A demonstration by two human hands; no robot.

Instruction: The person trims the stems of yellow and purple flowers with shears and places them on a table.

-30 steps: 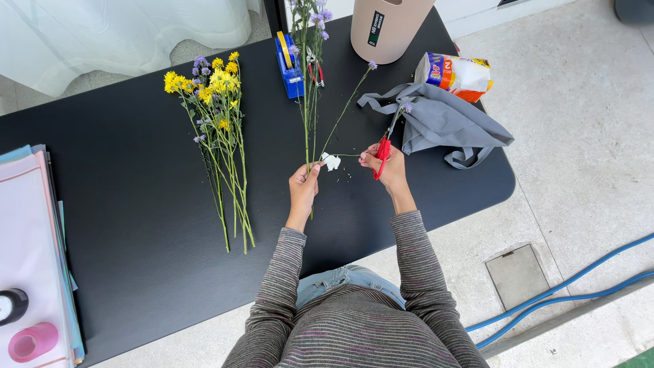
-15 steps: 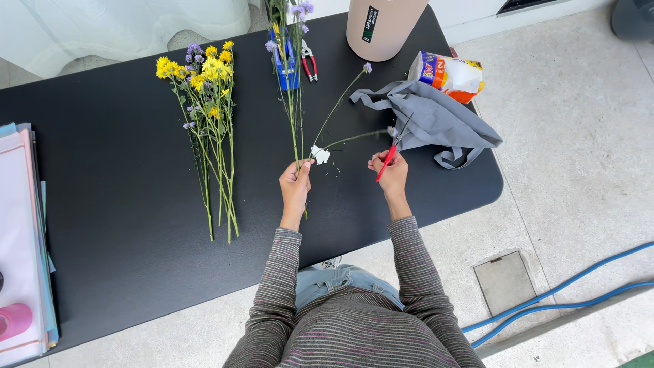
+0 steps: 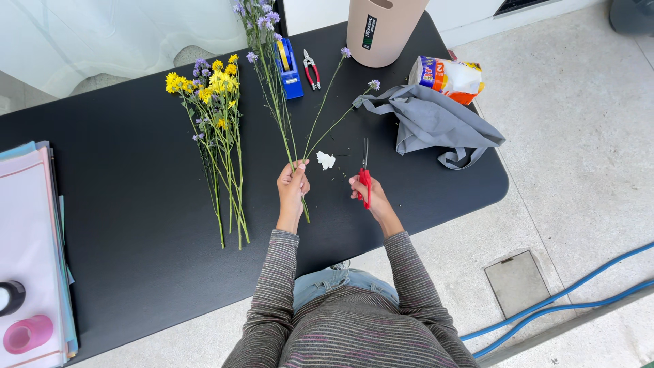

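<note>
A loose bunch of thin green stems topped with small purple flowers (image 3: 272, 82) lies fanned across the middle of the black table (image 3: 109, 204), the blooms pointing to the far edge and the cut ends gathered near the person. The left hand (image 3: 293, 185) pinches those stems low down, fingers clenched around them, with the stem ends poking out below the hand. Just to the right, apart from the stems, the right hand (image 3: 368, 194) grips red-handled scissors (image 3: 365, 174), fingers closed on the handles and the thin blades pointing away toward the far edge; whether the blades are parted cannot be told. Between the two hands a small white scrap (image 3: 325, 161) rests on the table, with tiny bits scattered about it. To the left, well apart from the held stems, a second bunch of yellow and purple flowers (image 3: 214, 129) lies flat. At the far edge sit a blue tape dispenser (image 3: 289, 68), red-handled pliers (image 3: 311, 68) just beside it, and a tall beige cylinder (image 3: 385, 27). To the right a crumpled grey cloth bag (image 3: 436, 126) lies near a colourful packet (image 3: 449, 78). At the left edge is a stack of pastel paper sheets (image 3: 27, 238) with a pink tape roll (image 3: 27, 334) on it. The floor (image 3: 579, 170) is pale concrete, with blue hoses (image 3: 565, 300) running across it at the lower right.
</note>
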